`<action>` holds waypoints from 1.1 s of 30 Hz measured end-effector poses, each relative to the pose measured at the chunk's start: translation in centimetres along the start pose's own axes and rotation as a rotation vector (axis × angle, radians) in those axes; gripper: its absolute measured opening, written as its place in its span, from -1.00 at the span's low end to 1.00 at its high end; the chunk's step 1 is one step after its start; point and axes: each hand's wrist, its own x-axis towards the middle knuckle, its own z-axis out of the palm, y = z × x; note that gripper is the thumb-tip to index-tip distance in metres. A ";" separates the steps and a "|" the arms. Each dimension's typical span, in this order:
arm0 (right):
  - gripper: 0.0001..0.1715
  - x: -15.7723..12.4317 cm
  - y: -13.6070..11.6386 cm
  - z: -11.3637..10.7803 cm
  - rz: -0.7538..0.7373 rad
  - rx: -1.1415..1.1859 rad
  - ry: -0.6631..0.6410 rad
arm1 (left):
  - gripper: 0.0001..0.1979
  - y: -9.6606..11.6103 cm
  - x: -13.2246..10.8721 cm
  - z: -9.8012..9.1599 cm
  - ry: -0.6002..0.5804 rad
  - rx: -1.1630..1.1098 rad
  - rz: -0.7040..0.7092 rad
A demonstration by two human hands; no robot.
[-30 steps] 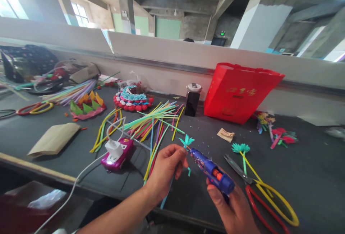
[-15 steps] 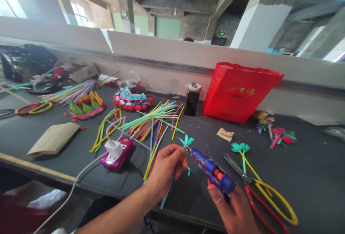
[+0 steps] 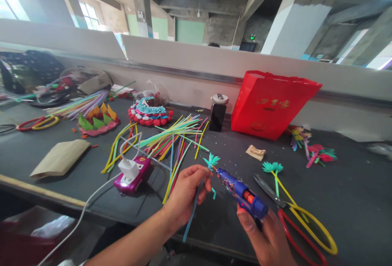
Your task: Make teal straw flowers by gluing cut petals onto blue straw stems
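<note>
My left hand is closed, its thumb and fingertips pinching a small teal flower just under the petals. From the same hand a blue strip hangs down past the table's near edge. My right hand is wrapped round a dark blue glue gun, whose grip is mostly hidden by the palm. The gun's tip meets the flower's base, right by my left fingertips; whether it touches the petals I cannot tell. Below the tip a short teal scrap shows beside my left fingers.
Scissors and a finished teal flower lie at the right. Colourful strips are heaped mid-table. A purple power socket with a white plug stands left. A red bag, black phone and beaded piece stand behind.
The blue strip under my left hand has shifted and more of it shows. Both hands, the flower and the glue gun keep almost the same position.
</note>
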 end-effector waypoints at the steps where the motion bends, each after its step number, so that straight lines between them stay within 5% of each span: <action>1: -0.53 0.0 -0.1 0.0 0.000 0.000 0.004 | -0.83 0.0 0.0 0.0 -0.005 -0.008 -0.005; 23: -0.58 0.4 -0.2 -0.3 0.058 0.020 0.008 | -0.84 0.1 0.0 -0.2 -0.068 -0.116 -0.058; 28: -0.74 1.6 -0.9 -0.8 -0.073 0.166 -0.104 | -0.85 0.0 0.1 -0.3 -0.082 -0.121 -0.061; 33: -0.64 1.9 -0.7 -1.6 -0.067 0.170 -0.113 | -0.85 0.1 0.3 -0.6 -0.085 -0.143 -0.085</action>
